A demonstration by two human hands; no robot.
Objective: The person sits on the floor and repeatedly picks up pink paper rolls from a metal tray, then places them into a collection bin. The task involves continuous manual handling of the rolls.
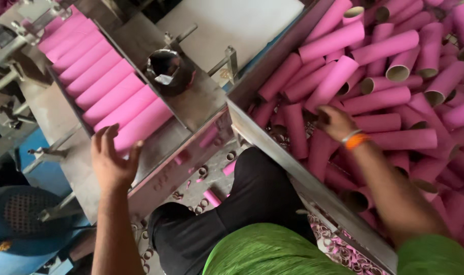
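Note:
A row of pink cardboard tubes (107,84) lies side by side on a sloped metal feed chute (155,147) at the left. My left hand (111,159) hovers open at the chute's lower end, fingers spread, just short of the nearest tube. My right hand (336,122), with an orange and a silver band at the wrist, reaches into a big metal bin (293,163) heaped with loose pink tubes (395,76). Its fingers curl down among the tubes; whether they grip one is hidden.
A dark round machine part (168,71) sits beside the chute. A white sheet (232,23) lies behind it. Short pink offcuts and cardboard rings (211,196) litter the floor by my black-trousered knee. A blue fan-like housing (18,219) stands at lower left.

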